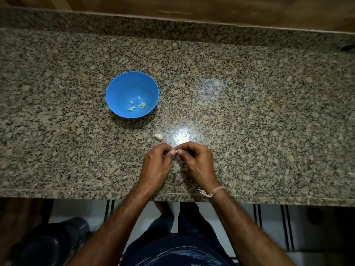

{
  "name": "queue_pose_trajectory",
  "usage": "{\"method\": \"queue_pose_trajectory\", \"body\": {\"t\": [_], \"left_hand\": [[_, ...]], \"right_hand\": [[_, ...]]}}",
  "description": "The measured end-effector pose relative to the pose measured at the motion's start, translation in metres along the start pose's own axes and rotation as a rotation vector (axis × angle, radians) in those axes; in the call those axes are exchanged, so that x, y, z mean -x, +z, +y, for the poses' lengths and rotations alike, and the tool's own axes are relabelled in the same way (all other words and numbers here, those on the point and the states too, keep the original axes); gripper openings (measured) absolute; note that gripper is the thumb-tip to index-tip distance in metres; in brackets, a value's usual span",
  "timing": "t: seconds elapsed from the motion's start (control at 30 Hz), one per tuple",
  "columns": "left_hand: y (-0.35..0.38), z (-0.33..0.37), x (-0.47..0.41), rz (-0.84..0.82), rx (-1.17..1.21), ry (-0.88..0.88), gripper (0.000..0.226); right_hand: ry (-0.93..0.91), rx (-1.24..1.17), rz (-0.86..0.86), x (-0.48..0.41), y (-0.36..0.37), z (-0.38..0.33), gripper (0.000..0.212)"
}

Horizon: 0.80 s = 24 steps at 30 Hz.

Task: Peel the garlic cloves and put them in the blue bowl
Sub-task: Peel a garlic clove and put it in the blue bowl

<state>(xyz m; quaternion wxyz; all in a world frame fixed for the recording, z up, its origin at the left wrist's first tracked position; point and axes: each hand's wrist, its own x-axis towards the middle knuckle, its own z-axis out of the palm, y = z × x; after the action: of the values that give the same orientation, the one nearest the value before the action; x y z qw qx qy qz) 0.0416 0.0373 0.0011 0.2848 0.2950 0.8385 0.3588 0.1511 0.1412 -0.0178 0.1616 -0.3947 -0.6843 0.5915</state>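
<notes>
A blue bowl (123,87) stands on the speckled granite counter, left of centre, with several pale peeled garlic cloves (136,105) lying in its bottom. One unpeeled garlic clove (159,137) lies on the counter just beyond my hands. My left hand (156,166) and my right hand (196,162) meet fingertip to fingertip near the front edge, both pinching a small garlic clove (175,151). Only a sliver of that clove shows between the thumbs.
The granite counter (249,112) runs wide to both sides, with a raised granite backsplash and wood behind. Its front edge lies under my wrists. A dark stool or bin (51,240) stands on the floor at lower left. A bright light glare sits near the loose clove.
</notes>
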Motion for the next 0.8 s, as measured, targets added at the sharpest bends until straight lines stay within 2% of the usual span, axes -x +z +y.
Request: {"method": "queue_pose_trajectory", "body": {"t": [0.27,0.47,0.8], "left_hand": [[-0.0024,0.0057,0.0003,0.048,-0.031,0.024,0.011],[0.0001,0.0041,0.0005,0.075,-0.048,0.032,0.011],[-0.0010,0.0040,0.0025,0.053,0.118,-0.019,0.011]], "right_hand": [[0.040,-0.019,0.063,0.0021,-0.0006,-0.0042,0.005],[-0.029,0.095,0.089,0.0062,0.0012,-0.0040,0.004],[-0.036,0.154,0.071,0.0039,0.0003,-0.0037,0.006]]}}
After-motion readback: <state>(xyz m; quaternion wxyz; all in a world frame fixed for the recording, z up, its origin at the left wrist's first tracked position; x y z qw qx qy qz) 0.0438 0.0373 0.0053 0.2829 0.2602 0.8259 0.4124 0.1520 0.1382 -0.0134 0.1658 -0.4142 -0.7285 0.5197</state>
